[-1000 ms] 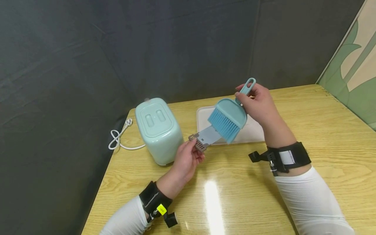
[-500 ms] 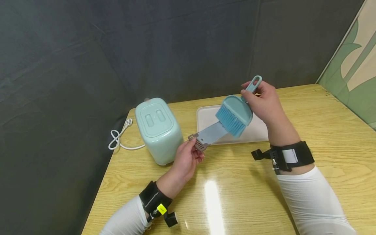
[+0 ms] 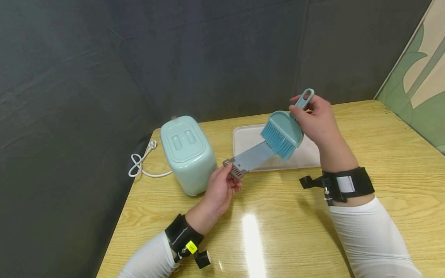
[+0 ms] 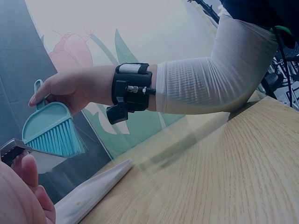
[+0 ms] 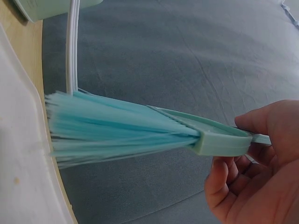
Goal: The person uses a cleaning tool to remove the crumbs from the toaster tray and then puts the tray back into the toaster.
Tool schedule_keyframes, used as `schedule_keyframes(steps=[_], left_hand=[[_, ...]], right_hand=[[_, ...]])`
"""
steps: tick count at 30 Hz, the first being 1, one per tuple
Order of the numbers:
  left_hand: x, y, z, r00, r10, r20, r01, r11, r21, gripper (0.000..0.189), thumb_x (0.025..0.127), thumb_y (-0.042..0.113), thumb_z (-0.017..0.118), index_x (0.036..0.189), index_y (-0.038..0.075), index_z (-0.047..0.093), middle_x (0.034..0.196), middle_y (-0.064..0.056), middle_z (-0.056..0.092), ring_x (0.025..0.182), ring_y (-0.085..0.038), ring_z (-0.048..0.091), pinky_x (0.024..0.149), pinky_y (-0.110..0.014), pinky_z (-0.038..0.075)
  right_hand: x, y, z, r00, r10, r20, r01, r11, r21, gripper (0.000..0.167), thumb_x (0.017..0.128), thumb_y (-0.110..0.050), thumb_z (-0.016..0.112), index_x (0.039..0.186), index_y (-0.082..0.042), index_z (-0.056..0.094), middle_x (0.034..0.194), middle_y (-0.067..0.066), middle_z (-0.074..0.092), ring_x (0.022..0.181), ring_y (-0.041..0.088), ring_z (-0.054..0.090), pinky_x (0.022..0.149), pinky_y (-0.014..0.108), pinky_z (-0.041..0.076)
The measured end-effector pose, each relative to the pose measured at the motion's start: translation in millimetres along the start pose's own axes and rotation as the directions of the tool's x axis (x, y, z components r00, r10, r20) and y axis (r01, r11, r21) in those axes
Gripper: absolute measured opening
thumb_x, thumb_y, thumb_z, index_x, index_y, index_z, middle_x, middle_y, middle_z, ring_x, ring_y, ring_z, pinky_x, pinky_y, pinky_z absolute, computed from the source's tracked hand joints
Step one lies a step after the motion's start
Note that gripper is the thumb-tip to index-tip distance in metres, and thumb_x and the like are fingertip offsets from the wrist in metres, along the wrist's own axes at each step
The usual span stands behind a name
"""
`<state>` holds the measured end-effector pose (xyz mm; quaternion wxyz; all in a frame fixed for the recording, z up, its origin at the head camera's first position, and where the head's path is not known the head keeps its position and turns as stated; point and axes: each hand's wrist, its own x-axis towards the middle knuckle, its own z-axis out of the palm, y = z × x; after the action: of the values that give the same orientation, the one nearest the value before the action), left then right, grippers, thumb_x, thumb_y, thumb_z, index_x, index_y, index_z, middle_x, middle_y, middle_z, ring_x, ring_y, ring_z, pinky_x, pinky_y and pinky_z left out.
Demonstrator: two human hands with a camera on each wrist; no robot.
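Observation:
My left hand (image 3: 219, 189) pinches the slotted grey-brown end of a toaster crumb tray (image 3: 255, 156), whose flat metallic plate points up and to the right. In my right hand (image 3: 318, 119) is the handle of a light-blue hand brush (image 3: 286, 127). The bristles (image 5: 117, 130) hang down over the plate's far end and appear to touch it. Both tools are held above a shallow white tray (image 3: 241, 137) on the table. The right wrist view shows the brush from the side, with small specks on the white tray below.
A mint-green toaster (image 3: 194, 170) with a lid on top stands left of the hands. Its white cord and plug (image 3: 140, 162) lie near the table's left edge. A dark curtain (image 3: 215, 58) hangs behind the wooden table (image 3: 295, 231); a patterned panel (image 3: 420, 88) stands at right.
The right hand and brush have moved right and slightly up, along the plate toward its far end, so more of the plate shows. The left hand and crumb tray have stayed in place.

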<state>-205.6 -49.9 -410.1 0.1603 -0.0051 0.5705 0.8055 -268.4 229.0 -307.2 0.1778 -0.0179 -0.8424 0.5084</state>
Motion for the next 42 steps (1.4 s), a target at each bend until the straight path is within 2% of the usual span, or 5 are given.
schedule_keyframes(steps=[16, 35, 42], left_hand=[[-0.5, -0.5, -1.2, 1.000, -0.004, -0.010, 0.004, 1.000, -0.001, 0.044, 0.110, 0.033, 0.041, 0.136, 0.000, 0.057, 0.090, 0.003, 0.066, 0.070, -0.010, 0.057, 0.071, -0.025, 0.048], [-1.2, -2.6, -2.9, 1.000, -0.009, -0.017, 0.009, 1.000, 0.006, 0.045, 0.111, 0.033, 0.040, 0.137, 0.001, 0.057, 0.092, 0.003, 0.065, 0.072, -0.010, 0.056, 0.071, -0.025, 0.048], [0.7, -3.8, -4.4, 0.999, -0.017, -0.028, 0.017, 1.000, 0.002, 0.045, 0.110, 0.034, 0.041, 0.138, 0.002, 0.057, 0.093, 0.002, 0.065, 0.072, -0.010, 0.056, 0.071, -0.025, 0.048]], right_hand=[[2.2, 3.7, 0.3, 1.000, 0.029, -0.007, -0.029, 1.000, -0.010, 0.042, 0.102, -0.041, 0.061, 0.133, -0.013, 0.064, 0.123, 0.004, 0.062, 0.100, 0.019, 0.051, 0.070, 0.016, 0.052], [3.7, 10.6, 0.9, 1.000, 0.013, -0.016, -0.013, 1.000, 0.007, 0.043, 0.101, -0.042, 0.062, 0.131, -0.011, 0.065, 0.107, -0.007, 0.063, 0.092, 0.018, 0.052, 0.065, 0.017, 0.053], [5.6, 11.5, 1.0, 0.999, 0.017, -0.032, -0.016, 1.000, 0.009, 0.041, 0.101, -0.042, 0.062, 0.130, -0.013, 0.066, 0.107, -0.009, 0.063, 0.093, 0.017, 0.052, 0.067, 0.018, 0.052]])
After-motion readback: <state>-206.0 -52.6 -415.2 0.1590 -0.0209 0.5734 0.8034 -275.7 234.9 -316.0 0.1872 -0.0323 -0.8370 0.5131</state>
